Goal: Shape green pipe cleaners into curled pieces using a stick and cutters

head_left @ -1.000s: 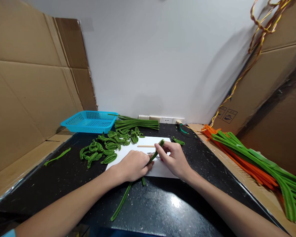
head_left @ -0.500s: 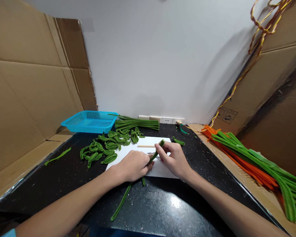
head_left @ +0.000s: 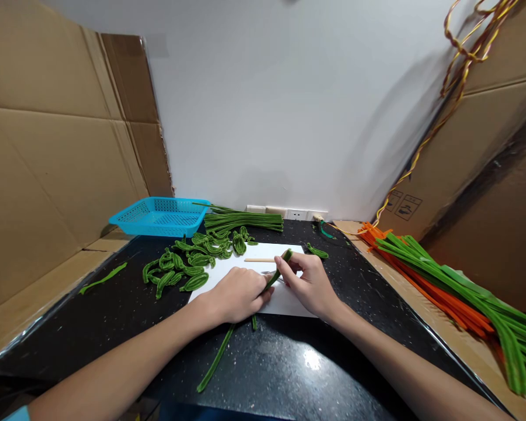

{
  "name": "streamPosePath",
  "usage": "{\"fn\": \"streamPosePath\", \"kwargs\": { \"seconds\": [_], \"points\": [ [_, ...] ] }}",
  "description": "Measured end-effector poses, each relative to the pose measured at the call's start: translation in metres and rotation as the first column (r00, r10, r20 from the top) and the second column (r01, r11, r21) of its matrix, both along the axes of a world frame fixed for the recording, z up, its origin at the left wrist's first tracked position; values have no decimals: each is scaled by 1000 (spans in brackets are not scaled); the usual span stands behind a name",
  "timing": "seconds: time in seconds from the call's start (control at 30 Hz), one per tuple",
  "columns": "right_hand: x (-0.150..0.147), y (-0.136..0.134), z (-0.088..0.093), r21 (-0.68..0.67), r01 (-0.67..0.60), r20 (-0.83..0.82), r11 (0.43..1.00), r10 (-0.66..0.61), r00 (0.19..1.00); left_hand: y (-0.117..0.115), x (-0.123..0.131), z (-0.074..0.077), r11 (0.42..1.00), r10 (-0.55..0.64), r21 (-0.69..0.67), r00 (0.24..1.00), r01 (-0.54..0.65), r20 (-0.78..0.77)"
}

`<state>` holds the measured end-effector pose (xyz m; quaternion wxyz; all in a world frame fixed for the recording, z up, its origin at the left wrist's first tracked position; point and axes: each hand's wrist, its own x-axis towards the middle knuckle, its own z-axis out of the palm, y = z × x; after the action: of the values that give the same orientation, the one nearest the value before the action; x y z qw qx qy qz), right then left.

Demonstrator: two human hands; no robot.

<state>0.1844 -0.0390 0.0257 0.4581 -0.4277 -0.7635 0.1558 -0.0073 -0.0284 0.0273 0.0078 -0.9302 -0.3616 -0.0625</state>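
Note:
Over a white sheet of paper, my left hand is closed around a green pipe cleaner, whose long tail hangs out below the palm toward the counter's front edge. A second short green end pokes out under the fingers. My right hand pinches the upper part of the pipe cleaner between thumb and fingers, where it rises at a slant. A thin wooden stick lies on the paper just behind the hands. Some slim metal tool shows between them, mostly hidden.
Shaped green pipe-cleaner loops are heaped left of the paper, one loop at its right. Behind lie straight green stems and a blue basket. Green and orange strips rest at right. Cardboard flanks the counter.

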Motion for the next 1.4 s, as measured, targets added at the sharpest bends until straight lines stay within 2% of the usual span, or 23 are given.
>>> {"fn": "streamPosePath", "kwargs": {
  "seconds": [0.43, 0.83, 1.4],
  "points": [
    [1, -1, 0, 19, 1, 25, 1000, -2, 1000, 2, -1, -4, 999, -18, 33, 1000, 18, 17],
    [-1, 0, 0, 35, -22, 53, 999, 20, 998, 1, 0, -2, 1000, -16, 23, 1000, 16, 7],
    [1, -3, -2, -4, -101, 92, 995, 101, 991, 0, 0, -1, 1000, -8, -24, 1000, 8, -4]
  ]
}}
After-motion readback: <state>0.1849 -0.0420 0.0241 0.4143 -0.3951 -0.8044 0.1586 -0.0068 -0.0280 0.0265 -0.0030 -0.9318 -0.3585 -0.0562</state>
